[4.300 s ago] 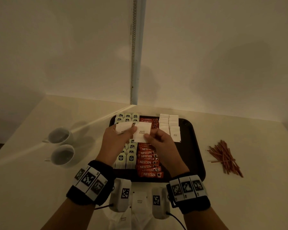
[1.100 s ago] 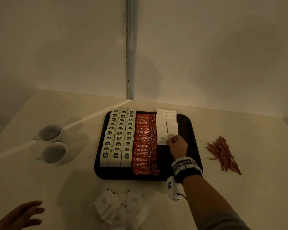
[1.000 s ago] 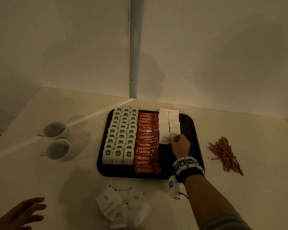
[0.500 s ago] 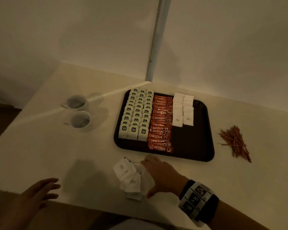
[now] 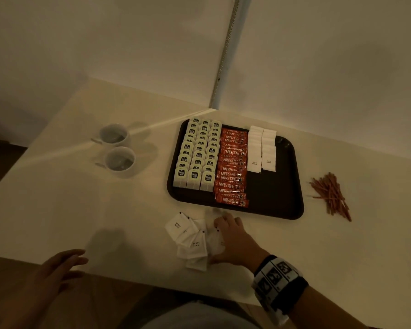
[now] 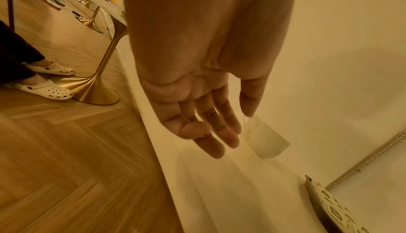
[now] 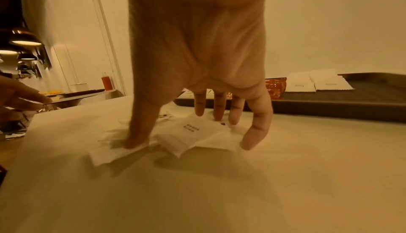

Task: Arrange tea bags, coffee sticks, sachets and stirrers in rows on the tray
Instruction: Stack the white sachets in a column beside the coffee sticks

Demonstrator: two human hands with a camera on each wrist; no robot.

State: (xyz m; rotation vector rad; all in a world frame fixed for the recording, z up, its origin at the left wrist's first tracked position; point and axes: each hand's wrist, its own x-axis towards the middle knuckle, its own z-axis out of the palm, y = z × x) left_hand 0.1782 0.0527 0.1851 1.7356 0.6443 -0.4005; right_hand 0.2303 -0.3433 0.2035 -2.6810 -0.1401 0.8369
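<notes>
While the left hand [image 5: 55, 271] is hanging open and empty at the table's near edge, about seven o'clock in the head view, the right hand [image 5: 233, 243] is spreading over the loose sachets [image 5: 188, 236] heaped on the table [image 5: 81, 210] just in front of the tray's near rim. A second ago this hand was out on the tray, setting a sachet at the end of the right-hand white row; now it is pulling back to the heap for more. In the right wrist view its thumb [image 7: 137, 139] is pressing one packet flat while the fingers [image 7: 255, 132] are arching down around another, touching but not yet pinching, so the hand is reading as spread wide with nothing lifted.

Farther out, at twelve o'clock from the heap, the dark tray [image 5: 292, 186] is carrying three rows of tea bags [image 5: 197, 157] on its left, a column of red coffee sticks [image 5: 231, 167] beside them, and two short rows of placed sachets [image 5: 261, 150] reaching only about halfway down. The bare stretch of tray below them is waiting to be filled.

At three o'clock of the tray, well apart on the table, the stirrers [image 5: 330, 193] are lying in an untouched bundle, so that step is not yet begun. Two white cups [image 5: 119, 150] are standing at nine o'clock.
</notes>
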